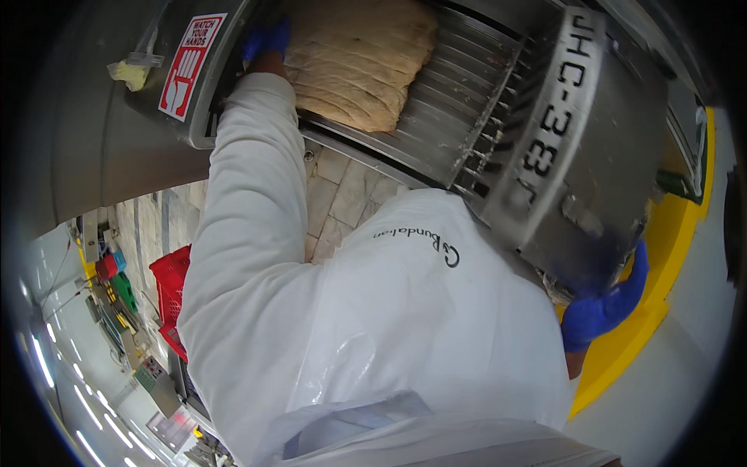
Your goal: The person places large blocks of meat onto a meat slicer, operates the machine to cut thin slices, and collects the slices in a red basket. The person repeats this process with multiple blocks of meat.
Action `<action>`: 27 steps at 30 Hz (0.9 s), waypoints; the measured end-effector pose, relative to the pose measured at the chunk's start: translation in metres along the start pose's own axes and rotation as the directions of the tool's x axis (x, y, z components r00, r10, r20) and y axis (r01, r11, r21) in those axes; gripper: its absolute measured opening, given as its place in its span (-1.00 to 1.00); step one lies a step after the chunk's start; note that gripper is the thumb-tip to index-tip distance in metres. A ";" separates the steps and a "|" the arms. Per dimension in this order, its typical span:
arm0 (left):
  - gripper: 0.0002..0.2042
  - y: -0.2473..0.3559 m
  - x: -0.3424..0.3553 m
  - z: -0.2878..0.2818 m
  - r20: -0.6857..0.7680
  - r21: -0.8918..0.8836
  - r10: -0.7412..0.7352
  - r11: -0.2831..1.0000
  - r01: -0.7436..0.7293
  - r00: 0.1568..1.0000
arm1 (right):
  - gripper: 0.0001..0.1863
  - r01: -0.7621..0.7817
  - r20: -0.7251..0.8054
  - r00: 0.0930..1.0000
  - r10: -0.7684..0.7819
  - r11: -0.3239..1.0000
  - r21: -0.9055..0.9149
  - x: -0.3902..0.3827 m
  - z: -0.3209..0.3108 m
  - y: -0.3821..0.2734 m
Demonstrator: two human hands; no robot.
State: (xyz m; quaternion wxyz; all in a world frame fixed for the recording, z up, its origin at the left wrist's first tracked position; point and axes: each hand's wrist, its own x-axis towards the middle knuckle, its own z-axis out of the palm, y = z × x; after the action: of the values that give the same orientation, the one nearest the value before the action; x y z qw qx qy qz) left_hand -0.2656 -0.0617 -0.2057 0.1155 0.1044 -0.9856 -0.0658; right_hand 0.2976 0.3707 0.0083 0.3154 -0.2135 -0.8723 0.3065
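A broad beige slab (358, 62) with rows of lines across its surface lies on a ribbed metal bed (443, 101); whether it is dough or meat I cannot tell. My left hand (267, 43), in a blue glove, is at the slab's left edge, beside a grey metal housing (204, 74). Shadow hides most of its fingers. At the right, my blue-gloved right hand (603, 311) grips the lower edge of a metal container (599, 167) with stencilled marks. One digit points up along its side; the other fingers are mostly hidden.
A red-and-white warning sticker (191, 66) is on the left housing. A pale scrap (131, 75) clings further left. Beyond the container runs a yellow rail (622, 358). A red crate (171, 288) stands at lower left on the tiled floor (342, 194).
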 end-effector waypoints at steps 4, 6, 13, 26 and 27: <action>-0.15 -0.018 0.016 0.008 0.006 -0.013 0.005 1.000 -0.005 1.000 | -0.36 0.128 0.019 0.992 -0.126 0.972 -0.195 0.002 -0.003 0.011; -0.15 -0.018 0.024 0.017 0.036 -0.033 0.020 0.999 -0.019 0.999 | -0.35 0.123 0.041 0.992 -0.116 0.949 -0.289 0.002 -0.002 0.009; -0.17 -0.005 0.016 0.006 0.052 -0.055 0.060 0.997 -0.057 0.997 | -0.26 0.139 0.072 0.989 -0.128 0.975 -0.174 -0.001 -0.007 0.012; -0.19 0.077 -0.111 -0.076 0.409 -0.528 0.254 0.849 0.000 0.876 | -0.23 0.316 -0.017 0.948 -0.317 0.937 0.151 0.000 -0.003 0.026; -0.22 0.082 -0.134 -0.098 0.321 -0.569 0.332 0.816 -0.099 0.887 | -0.24 0.318 -0.001 0.947 -0.322 0.934 0.159 -0.001 -0.008 0.025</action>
State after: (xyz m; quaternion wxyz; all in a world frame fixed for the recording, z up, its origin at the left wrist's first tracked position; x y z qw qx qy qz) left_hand -0.1304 0.0368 -0.1273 -0.0602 -0.0632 -0.9343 -0.3457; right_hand 0.3088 0.3915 -0.0042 0.3662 -0.0392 -0.8724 0.3215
